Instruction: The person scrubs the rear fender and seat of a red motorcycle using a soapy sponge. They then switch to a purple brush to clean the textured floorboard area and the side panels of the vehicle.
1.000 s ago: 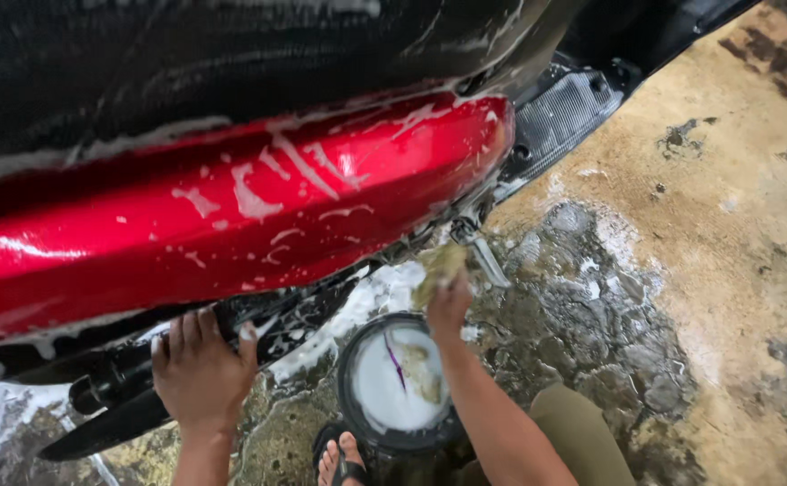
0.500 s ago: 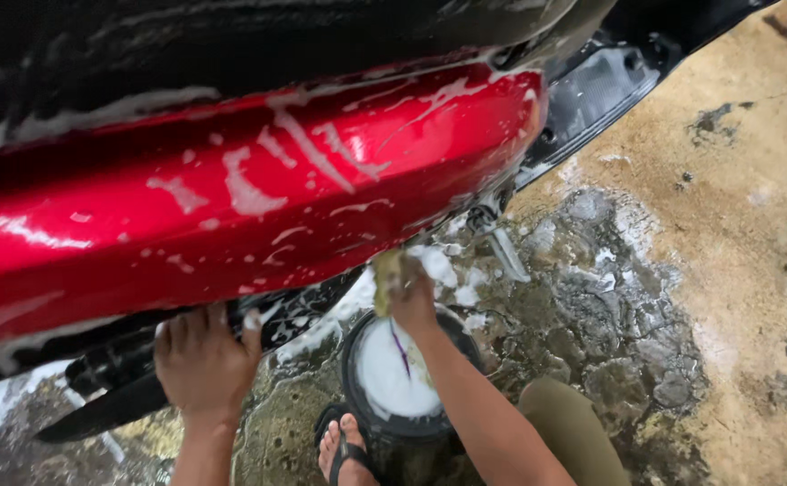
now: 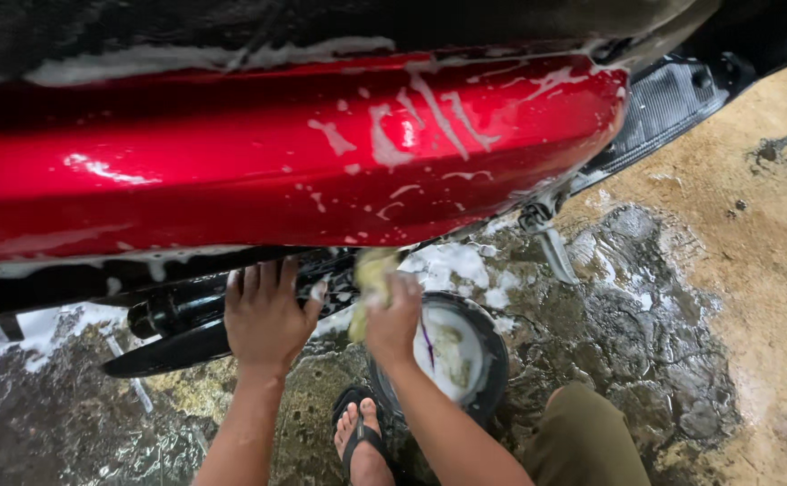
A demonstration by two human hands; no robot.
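A red motorcycle body panel (image 3: 276,171), streaked with soap suds, fills the upper view. My right hand (image 3: 393,319) grips a yellow soapy sponge (image 3: 371,274) just under the panel's lower edge, by the dark engine parts. My left hand (image 3: 263,315) rests flat with fingers spread on the black lower frame (image 3: 173,315) beneath the panel. A black bucket (image 3: 492,346) of soapy water stands on the ground right below my right forearm.
Wet, foamy concrete ground (image 3: 645,324) spreads to the right, drier tan floor (image 3: 771,234) beyond. A metal footpeg (image 3: 551,238) hangs under the bike. My foot in a black sandal (image 3: 362,441) and my knee in olive shorts (image 3: 587,441) sit near the bucket.
My right hand has carried the sponge leftward, from near the footpeg to under the panel's middle, close to my left hand. The left hand has stayed on the frame.
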